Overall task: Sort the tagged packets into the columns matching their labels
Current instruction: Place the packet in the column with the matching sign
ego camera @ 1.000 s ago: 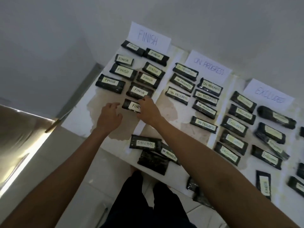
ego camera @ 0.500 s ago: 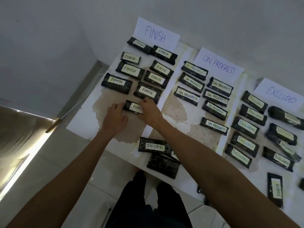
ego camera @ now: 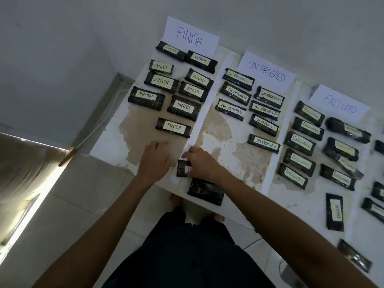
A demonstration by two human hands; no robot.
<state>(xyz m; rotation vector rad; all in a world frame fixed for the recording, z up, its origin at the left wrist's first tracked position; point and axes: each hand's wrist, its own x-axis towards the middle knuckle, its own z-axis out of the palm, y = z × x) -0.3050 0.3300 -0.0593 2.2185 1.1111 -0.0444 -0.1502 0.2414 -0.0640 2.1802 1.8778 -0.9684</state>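
Black packets with pale tags lie in columns on a white table (ego camera: 232, 208). Paper signs read FINISH (ego camera: 189, 39), ON PROGRESS (ego camera: 267, 70) and EXCLUDED (ego camera: 339, 103). The nearest packet of the FINISH column (ego camera: 173, 127) lies free, just beyond both hands. At the front edge my right hand (ego camera: 200, 164) curls over a packet tagged WAITING (ego camera: 182, 168), fingers over its far edge and thumb by the tag. My left hand (ego camera: 154, 161) rests open on the table beside it, holding nothing. A packet with no tag showing (ego camera: 205, 191) lies just under the WAITING one.
A stray FINISH packet (ego camera: 335, 212) lies lengthwise at the front right, below the EXCLUDED column. More packets run off the right edge (ego camera: 378, 192). Worn brown patches mark the tabletop (ego camera: 220, 129). The table's left edge drops to a tiled floor (ego camera: 97, 196).
Both hands let go of the FINISH packet, which stays in its column, and drew back toward me. My right hand has come down onto the WAITING packet.
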